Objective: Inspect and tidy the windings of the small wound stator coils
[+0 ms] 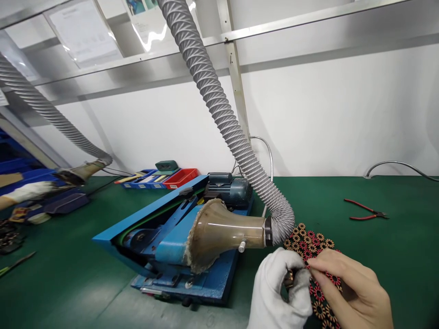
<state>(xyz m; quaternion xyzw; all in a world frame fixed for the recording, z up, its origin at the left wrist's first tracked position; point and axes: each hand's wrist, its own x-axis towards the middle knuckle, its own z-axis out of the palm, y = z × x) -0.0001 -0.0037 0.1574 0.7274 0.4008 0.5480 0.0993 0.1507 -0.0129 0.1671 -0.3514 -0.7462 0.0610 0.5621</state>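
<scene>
At the table's near edge, the gloved left hand point(279, 288) pinches one small wound coil point(290, 278), and the bare right hand's point(350, 288) fingertips close on it too. A heap of coils point(310, 242) lies just behind, apparently not yet handled; the blue belt machine point(171, 237) stands beside

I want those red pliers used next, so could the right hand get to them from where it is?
Probably yes. The red pliers lie alone on the green table, right of the right hand, with nothing between. But that hand is busy pinching a small part against the gloved left hand.

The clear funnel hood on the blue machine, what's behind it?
Behind the funnel hood sits the blue machine with a dark motor at its back. The hood's mouth covers the machine's working part, so that can't be seen.
</scene>
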